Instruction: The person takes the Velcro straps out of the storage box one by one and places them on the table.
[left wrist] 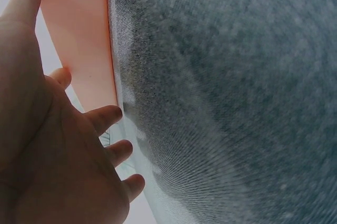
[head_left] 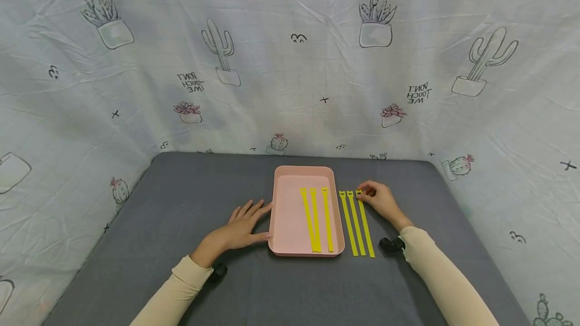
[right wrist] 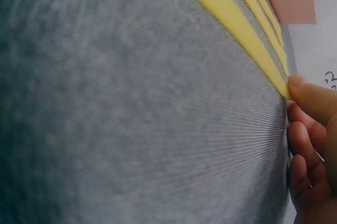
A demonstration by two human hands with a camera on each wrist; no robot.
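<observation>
R hand (head_left: 379, 199) pinches the head of the outermost strap (head_left: 365, 225), fingers curled on it; strap lies on the table (head_left: 181, 205) just right of the tray (head_left: 281, 215), w/ 2 more straps (head_left: 352, 224) beside it. 3 straps (head_left: 316, 220) in tray. L hand (head_left: 242, 225) flat, fingers straight, touching tray's left edge.

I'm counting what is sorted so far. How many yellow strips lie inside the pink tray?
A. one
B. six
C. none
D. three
D: three long yellow strips lie inside the shallow pink plastic tray; three more yellow strips lie on the grey tabletop to its right.
</observation>
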